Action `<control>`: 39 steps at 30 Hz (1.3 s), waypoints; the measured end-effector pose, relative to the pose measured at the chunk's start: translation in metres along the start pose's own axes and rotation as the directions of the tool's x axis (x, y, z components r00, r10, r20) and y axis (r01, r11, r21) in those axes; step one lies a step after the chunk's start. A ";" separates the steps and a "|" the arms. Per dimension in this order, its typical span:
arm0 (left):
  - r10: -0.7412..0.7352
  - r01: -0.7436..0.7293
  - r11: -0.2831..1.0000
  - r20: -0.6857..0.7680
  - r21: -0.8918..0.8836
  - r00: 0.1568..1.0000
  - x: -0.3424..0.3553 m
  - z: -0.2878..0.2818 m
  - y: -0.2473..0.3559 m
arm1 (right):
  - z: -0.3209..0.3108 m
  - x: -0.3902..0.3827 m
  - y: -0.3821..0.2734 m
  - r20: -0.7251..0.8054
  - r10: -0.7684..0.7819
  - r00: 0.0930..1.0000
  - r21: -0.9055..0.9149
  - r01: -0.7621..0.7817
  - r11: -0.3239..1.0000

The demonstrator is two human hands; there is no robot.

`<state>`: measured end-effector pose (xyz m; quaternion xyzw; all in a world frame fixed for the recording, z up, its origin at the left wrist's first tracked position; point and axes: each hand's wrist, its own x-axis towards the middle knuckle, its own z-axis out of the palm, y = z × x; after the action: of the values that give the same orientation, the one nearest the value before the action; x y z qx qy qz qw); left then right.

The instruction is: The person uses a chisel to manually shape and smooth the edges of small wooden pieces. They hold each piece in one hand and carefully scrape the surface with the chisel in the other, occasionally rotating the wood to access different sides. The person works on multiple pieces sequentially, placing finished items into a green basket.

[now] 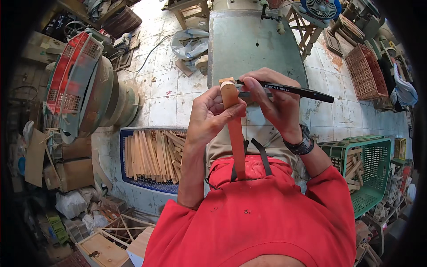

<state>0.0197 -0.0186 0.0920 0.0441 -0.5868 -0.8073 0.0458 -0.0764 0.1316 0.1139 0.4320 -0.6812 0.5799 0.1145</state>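
My left hand (208, 115) is closed round a long, flat wooden slat (237, 144), its thumb across the front. The slat runs from my lap up to a rounded, paler top end. Against that end sits a small, thin piece of light wood (226, 80); what keeps it there is partly hidden by the slat and fingers. In my right hand (280, 107), which wears a dark wristwatch, is a slim black pen (311, 94), pinched between thumb and fingers. The pen's tip points left, close beside the small wood piece; I cannot tell if they touch.
A green-topped table (249, 44) stands ahead. Left of my lap, a blue basket (153, 186) holds many wooden strips; a green crate (373, 196) with wood pieces lies right. A round machine (95, 95) with a red basket (66, 73) stands left. A brown crate (364, 71) is far right.
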 end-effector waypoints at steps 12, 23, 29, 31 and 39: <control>-0.016 0.015 1.000 0.014 0.018 1.000 0.003 0.004 -0.001 | -0.001 -0.002 0.002 -0.067 -0.009 0.998 -0.043 0.006 0.999; 0.034 0.053 0.928 -0.226 0.369 0.974 0.018 -0.009 -0.032 | 0.018 -0.095 0.017 -0.005 0.483 0.875 0.216 -0.471 0.855; 0.005 0.029 0.969 -0.136 0.244 0.991 0.025 -0.014 -0.060 | 0.050 -0.132 -0.006 0.092 0.560 0.823 -0.021 -0.561 0.828; -0.007 0.026 0.987 -0.116 0.159 0.993 0.025 -0.017 -0.068 | 0.051 -0.143 0.003 0.096 0.588 0.803 0.094 -0.595 0.798; 0.006 -0.004 0.985 0.012 -0.172 1.000 0.022 -0.027 -0.078 | 0.041 -0.172 0.012 0.181 0.766 0.616 0.437 -0.748 0.499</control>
<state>-0.0006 -0.0228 0.0086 0.0334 -0.5151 -0.8551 0.0479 0.0323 0.1725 -0.0197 0.0930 -0.6355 0.7256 -0.2471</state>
